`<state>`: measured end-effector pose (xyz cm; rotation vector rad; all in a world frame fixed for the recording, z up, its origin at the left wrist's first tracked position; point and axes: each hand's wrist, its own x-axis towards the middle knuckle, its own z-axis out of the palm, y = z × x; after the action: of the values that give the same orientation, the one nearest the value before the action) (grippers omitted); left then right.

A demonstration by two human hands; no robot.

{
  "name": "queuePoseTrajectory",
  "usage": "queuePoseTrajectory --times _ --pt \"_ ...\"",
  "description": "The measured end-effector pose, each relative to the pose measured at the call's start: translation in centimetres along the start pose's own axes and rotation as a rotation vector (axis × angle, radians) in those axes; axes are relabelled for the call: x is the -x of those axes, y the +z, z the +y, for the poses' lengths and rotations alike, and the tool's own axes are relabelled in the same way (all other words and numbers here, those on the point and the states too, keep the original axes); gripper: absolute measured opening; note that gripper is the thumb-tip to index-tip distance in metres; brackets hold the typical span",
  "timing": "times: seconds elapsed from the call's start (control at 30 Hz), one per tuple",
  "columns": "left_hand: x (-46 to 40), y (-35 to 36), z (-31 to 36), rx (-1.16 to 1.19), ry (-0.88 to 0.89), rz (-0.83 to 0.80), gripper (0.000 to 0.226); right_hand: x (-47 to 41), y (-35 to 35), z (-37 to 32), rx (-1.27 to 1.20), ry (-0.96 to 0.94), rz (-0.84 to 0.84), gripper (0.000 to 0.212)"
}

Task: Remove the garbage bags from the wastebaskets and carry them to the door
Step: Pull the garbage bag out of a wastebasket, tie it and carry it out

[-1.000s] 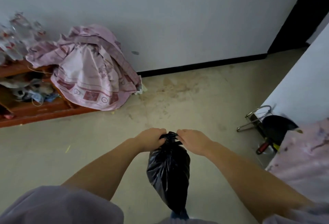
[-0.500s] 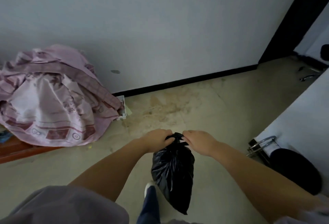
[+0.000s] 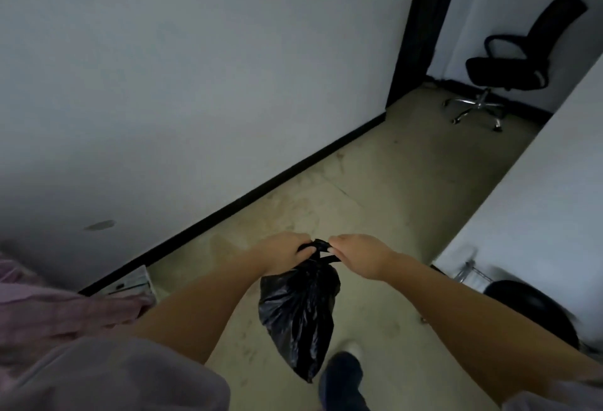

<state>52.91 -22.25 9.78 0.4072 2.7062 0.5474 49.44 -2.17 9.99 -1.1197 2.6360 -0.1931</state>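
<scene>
Both of my hands have a closed grip on the gathered neck of the crinkled black plastic garbage bag (image 3: 298,309): my left hand (image 3: 284,252) has its fingers curled round the left side of the twisted top, and my right hand (image 3: 360,255) pinches the right side, where a short black strip of the bag sticks out under its thumb. Between them the bag hangs free in the air, its pointed bottom end above the worn beige floor (image 3: 385,182) and just beside my dark blue trouser leg and pale shoe (image 3: 346,374). Starting from the far left, a rumpled pink patterned cloth (image 3: 49,309) lies heaped low in the corner of my view, with a flat white slatted object (image 3: 130,284) lying against the black skirting board beside it. A plain white wall (image 3: 202,61) runs along behind. Farther right, a tall black door frame (image 3: 421,25) stands at the wall's end, and past it a black swivel office chair with a chrome star base (image 3: 509,64) sits well apart from me.
</scene>
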Motion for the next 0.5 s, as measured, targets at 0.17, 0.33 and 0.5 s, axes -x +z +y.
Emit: queuePoseTrajectory --times 0.17,0.33,0.5 --pt "-11.7 -3.9 -2.1 -0.058 0.065 -0.015 0.031 -6.5 -2.6 8.1 -0.04 0.049 0.0 0.032" --pt "-22.6 -7.8 -3.0 -0.042 0.084 -0.044 0.024 -12.5 -5.7 16.4 -0.066 0.079 -0.004 0.034" --pt "-32.2 -10.9 -4.0 -0.042 0.09 -0.05 0.023 -18.0 -8.4 24.2 -0.087 0.154 -0.025 0.032"
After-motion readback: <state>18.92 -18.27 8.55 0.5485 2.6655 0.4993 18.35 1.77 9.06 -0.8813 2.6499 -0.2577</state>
